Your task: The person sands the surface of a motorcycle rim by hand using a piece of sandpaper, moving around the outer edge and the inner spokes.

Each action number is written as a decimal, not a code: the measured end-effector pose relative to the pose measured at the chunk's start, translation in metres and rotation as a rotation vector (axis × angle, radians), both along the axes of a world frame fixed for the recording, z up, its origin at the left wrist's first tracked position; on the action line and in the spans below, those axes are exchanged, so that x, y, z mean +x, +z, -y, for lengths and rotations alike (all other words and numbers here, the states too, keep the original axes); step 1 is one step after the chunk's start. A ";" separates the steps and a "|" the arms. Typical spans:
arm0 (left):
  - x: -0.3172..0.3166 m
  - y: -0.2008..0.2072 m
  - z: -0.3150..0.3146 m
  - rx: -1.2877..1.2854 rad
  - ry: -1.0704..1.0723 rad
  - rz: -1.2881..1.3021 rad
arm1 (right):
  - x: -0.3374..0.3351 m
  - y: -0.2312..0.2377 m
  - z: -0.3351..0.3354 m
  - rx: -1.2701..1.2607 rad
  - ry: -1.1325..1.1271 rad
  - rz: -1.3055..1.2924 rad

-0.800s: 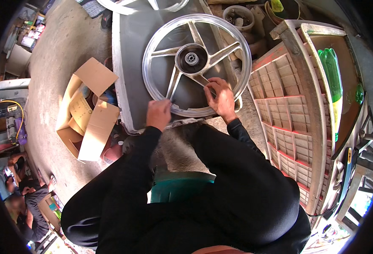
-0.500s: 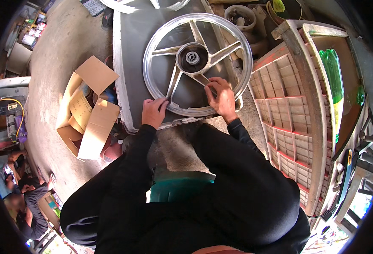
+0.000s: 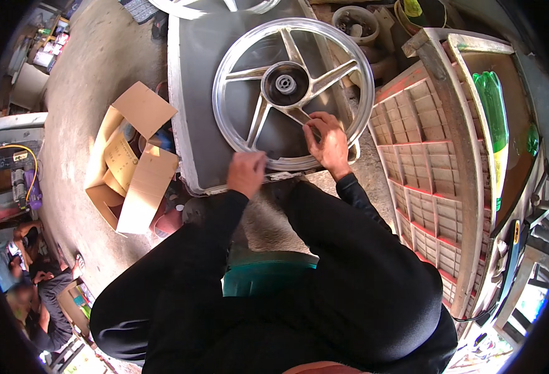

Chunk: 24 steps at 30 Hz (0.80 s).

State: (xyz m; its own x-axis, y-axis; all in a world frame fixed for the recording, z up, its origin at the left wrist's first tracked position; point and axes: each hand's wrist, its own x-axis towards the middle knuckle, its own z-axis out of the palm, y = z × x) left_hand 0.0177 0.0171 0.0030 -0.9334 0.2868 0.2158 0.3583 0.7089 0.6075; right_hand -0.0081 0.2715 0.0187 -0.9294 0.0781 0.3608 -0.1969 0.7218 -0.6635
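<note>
A silver five-spoke wheel rim point(image 3: 360, 118) lies flat, hub up, on a grey tabletop point(image 3: 196, 93) in front of me. My right hand point(image 3: 328, 146) is closed at the lower right spoke, thumb and fingers bent round it near the rim. The hand covers that spoke's outer end. At the wheel's near edge is my left hand point(image 3: 247, 174), smeared by motion. Its fingers look curled, but whether they hold anything does not show. Round the hub point(image 3: 285, 83) the recess is dark and dirty.
An open cardboard box point(image 3: 143, 187) stands on the floor to the left. A wooden-framed panel point(image 3: 424, 149) leans at the right, with a green plastic bottle point(image 3: 491, 124) behind its frame. Part of another wheel point(image 3: 249, 7) shows at the far edge. A person point(image 3: 47, 287) sits far left.
My left hand has shifted right and toward me along the near rim, away from the lower left spoke. The right hand stays on its spoke. The whole view has moved slightly.
</note>
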 end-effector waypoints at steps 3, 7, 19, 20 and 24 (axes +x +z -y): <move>0.008 0.002 -0.016 0.104 -0.148 0.011 | 0.002 -0.004 -0.006 0.003 -0.018 -0.008; -0.022 -0.004 0.027 -0.026 -0.075 -0.012 | 0.002 0.001 -0.004 -0.003 -0.005 -0.004; -0.018 -0.003 0.024 -0.028 -0.078 0.012 | 0.001 -0.001 -0.005 -0.012 0.005 -0.005; -0.022 -0.004 0.028 -0.057 -0.025 0.013 | 0.001 0.001 -0.005 0.000 0.010 -0.012; -0.004 -0.001 0.003 -0.008 0.015 0.034 | -0.001 0.001 -0.002 -0.013 0.004 0.002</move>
